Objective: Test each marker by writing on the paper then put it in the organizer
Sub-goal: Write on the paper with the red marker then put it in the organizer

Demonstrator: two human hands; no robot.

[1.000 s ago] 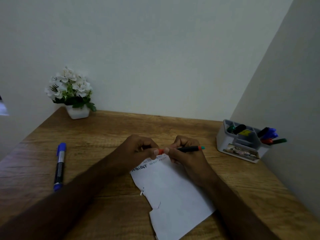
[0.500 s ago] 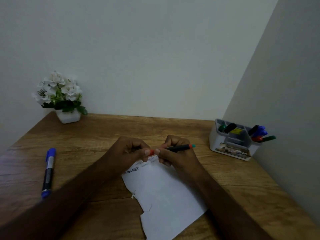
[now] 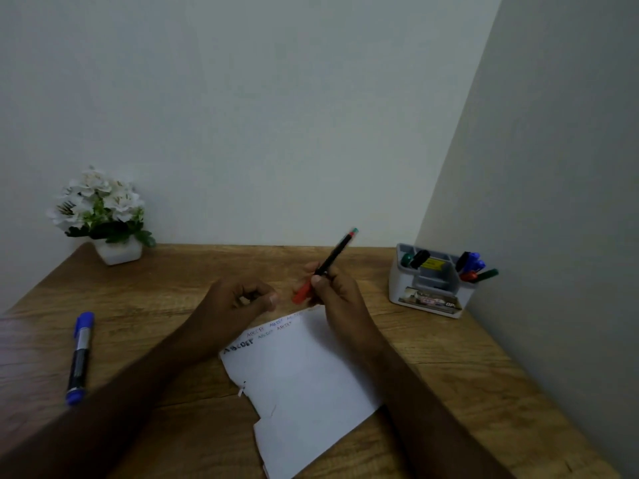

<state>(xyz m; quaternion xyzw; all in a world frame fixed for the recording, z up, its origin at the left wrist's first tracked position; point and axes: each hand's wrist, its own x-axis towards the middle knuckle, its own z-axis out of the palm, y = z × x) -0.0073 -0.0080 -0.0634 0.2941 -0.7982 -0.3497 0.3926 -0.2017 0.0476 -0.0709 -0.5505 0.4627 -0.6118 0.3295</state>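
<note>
A wooden desk (image 3: pixel 173 288) sits in a corner between two plain walls. A white pot of white flowers (image 3: pixel 100 216) stands at the far left, well apart from the work. A blue marker (image 3: pixel 80 357) lies capped on the left of the desk, beside the left forearm. The paper (image 3: pixel 304 382), with a ragged left edge and several lines of "ABCDEF" along its top, lies between the forearms. At far right, against the wall, a grey organizer (image 3: pixel 428 288) holds markers in two outer compartments: green and black caps on the left, blue, red, black and green on the right; a yellow label shows in the middle. The right hand (image 3: pixel 333 292) grips a thin black pen with a red cap (image 3: pixel 325 267), tilted, above the paper's top edge. The left hand (image 3: pixel 242 302) is curled, thumb against forefinger; whether it holds anything cannot be told. The writing is blurred.
</note>
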